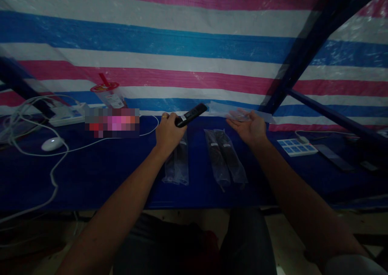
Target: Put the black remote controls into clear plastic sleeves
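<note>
My left hand (pixel 167 132) grips a black remote control (pixel 190 115) by its near end, its far end pointing up and to the right. My right hand (pixel 249 126), palm up, holds a clear plastic sleeve (pixel 226 110) by one end, level with the remote's tip. On the dark blue table (pixel 100 174) below my hands lie two bagged black remotes (pixel 224 157) on the right and more clear bags (pixel 177 163) under my left wrist.
A white mouse (pixel 52 144) and white cables (pixel 36 153) lie at the left, with a white power strip (pixel 68 114) and a lidded cup with a red straw (pixel 109 94). A blue-and-white keypad (pixel 296 147) and a dark flat remote (pixel 332 157) sit right. A striped tarp backs the table.
</note>
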The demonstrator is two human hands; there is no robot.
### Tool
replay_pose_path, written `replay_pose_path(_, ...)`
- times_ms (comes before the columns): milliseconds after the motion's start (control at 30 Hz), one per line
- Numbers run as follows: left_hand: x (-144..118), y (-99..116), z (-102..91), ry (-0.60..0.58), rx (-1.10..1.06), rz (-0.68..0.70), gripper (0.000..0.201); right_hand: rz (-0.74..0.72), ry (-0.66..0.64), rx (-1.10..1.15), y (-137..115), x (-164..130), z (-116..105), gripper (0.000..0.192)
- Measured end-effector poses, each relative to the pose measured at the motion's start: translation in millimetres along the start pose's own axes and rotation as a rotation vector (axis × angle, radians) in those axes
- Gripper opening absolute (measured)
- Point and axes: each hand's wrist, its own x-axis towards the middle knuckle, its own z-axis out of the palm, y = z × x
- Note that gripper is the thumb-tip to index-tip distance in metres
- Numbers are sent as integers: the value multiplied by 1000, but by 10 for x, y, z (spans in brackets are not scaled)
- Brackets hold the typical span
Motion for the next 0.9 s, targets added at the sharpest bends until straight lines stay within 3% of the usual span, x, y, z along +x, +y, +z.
replay_pose_path(133, 11, -8, 18, 56, -96, 27, 35, 36, -74, -11, 46, -8, -2, 32)
replay_pose_path(400, -70, 93, 80, -51, -157, 190, 51, 249, -295, 3, 298, -324, 288, 36)
replay_pose_path(667, -48, 71, 48, -51, -141, 183, 51, 255, -241, 42, 309, -323, 270, 38)
replay_pose_path(900, -88, 98, 99, -114, -124, 253, 56, 299, -328, 84, 335, -360, 305, 38)
